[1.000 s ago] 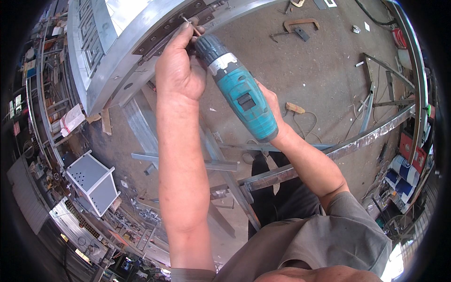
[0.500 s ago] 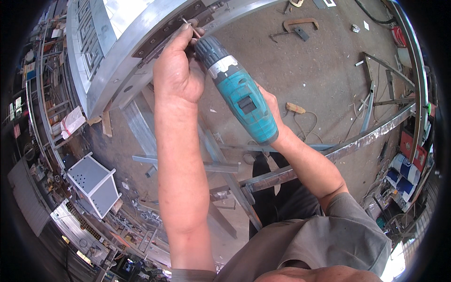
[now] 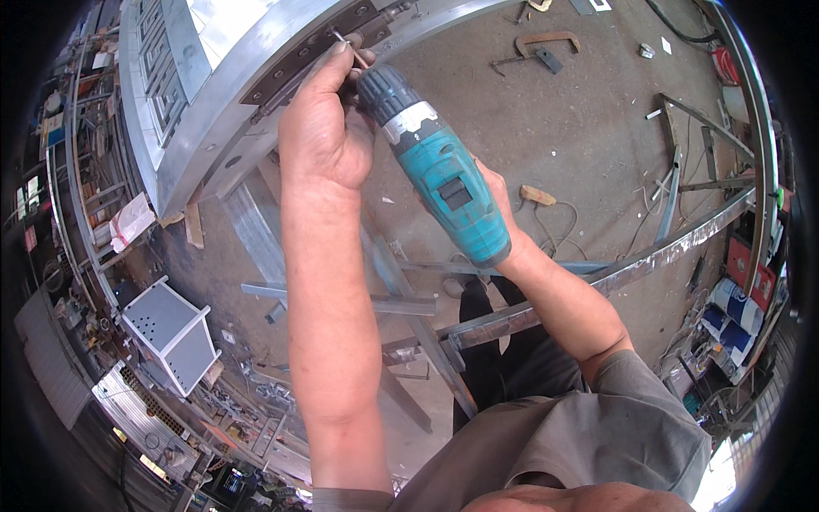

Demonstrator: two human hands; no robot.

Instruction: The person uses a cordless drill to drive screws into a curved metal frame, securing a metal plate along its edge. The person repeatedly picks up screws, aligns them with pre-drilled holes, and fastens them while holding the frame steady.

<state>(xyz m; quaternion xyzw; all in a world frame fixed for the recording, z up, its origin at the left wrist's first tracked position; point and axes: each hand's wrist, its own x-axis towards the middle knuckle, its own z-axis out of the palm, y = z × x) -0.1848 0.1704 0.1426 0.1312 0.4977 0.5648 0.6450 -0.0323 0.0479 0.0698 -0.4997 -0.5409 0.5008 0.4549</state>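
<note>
The left hand (image 3: 322,136) is curled, its fingertips pinching a small screw or the tip of the bit (image 3: 351,53) against a dark hinge (image 3: 309,51) that lies along the curved upper edge of a grey metal door (image 3: 196,102). The right hand (image 3: 505,224) is wrapped round the grip of a teal cordless drill (image 3: 439,175), mostly hidden behind the body of the tool; the drill slants up to the left, so that its dark chuck sits just beside the left thumb and its bit meets the hinge plate.

By the look of it, the step in hand is driving a fastener through the hinge into the door edge, with the left fingers steadying the point. The next move would call for keeping the drill in line with the hole and drawing the fingers clear before the bit spins hard.

Below the arms, metal bars (image 3: 401,282) cross over the concrete floor (image 3: 580,128). A clamp (image 3: 546,41) lies near the floor's far edge, and a small white perforated box (image 3: 171,334) stands at the left.
</note>
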